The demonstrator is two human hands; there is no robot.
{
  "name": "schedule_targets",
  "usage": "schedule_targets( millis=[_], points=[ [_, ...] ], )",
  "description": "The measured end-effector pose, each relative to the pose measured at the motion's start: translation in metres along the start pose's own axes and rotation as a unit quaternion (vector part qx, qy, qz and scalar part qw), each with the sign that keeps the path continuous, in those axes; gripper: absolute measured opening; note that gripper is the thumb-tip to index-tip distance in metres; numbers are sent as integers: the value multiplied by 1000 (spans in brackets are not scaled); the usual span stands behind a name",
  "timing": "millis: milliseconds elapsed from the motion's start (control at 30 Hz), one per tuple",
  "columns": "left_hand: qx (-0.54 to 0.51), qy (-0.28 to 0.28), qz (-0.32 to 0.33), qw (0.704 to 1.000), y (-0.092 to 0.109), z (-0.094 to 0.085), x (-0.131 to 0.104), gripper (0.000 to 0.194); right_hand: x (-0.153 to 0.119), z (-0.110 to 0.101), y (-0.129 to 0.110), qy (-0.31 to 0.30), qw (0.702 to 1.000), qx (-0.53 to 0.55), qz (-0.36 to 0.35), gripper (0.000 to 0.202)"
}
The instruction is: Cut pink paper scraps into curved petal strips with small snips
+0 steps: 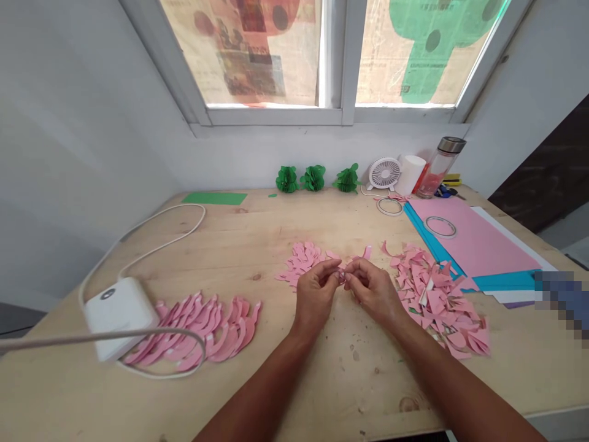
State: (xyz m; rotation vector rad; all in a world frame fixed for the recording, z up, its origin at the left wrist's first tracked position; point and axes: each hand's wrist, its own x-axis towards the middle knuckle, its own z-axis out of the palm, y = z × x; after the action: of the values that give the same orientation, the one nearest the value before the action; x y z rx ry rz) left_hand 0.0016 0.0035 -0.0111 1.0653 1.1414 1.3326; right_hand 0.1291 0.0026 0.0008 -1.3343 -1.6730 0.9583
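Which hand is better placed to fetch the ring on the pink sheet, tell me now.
The right hand, most likely: the ring and pink sheet lie on its side. The left hand is farther off and would reach across. Both hold a small pink piece, though.

Fan (385, 174) behind paper scraps (444, 301), beside bottle (440, 169)

A pale wooden table (257, 245) is set against white walls (73, 92), with knots visible in its top. Above it, a window (347, 61) is framed in white and covered by printed paper sheets (375, 67), on which red and green shapes are backlit by daylight; a dark brown area (547, 166) is seen at right.
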Motion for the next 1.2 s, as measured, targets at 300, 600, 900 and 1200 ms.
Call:
schedule_targets(
  millis=[300,600,900,1200],
  points=[
    [14,-29,0,999,2,-1,-2,26,-1,-2,-2,24,995,-88,-32,7],
    [59,-38,26,997,3,-1,-6,27,0,-2,0,34,990,-131,-34,7],
    [57,-32,16,998,2,-1,-5,32,-3,1,-1,101,958,-251,-94,11],
    [41,-22,-11,999,3,-1,-6,42,-5,3,1,115,903,-378,-166,20]
  ],
)
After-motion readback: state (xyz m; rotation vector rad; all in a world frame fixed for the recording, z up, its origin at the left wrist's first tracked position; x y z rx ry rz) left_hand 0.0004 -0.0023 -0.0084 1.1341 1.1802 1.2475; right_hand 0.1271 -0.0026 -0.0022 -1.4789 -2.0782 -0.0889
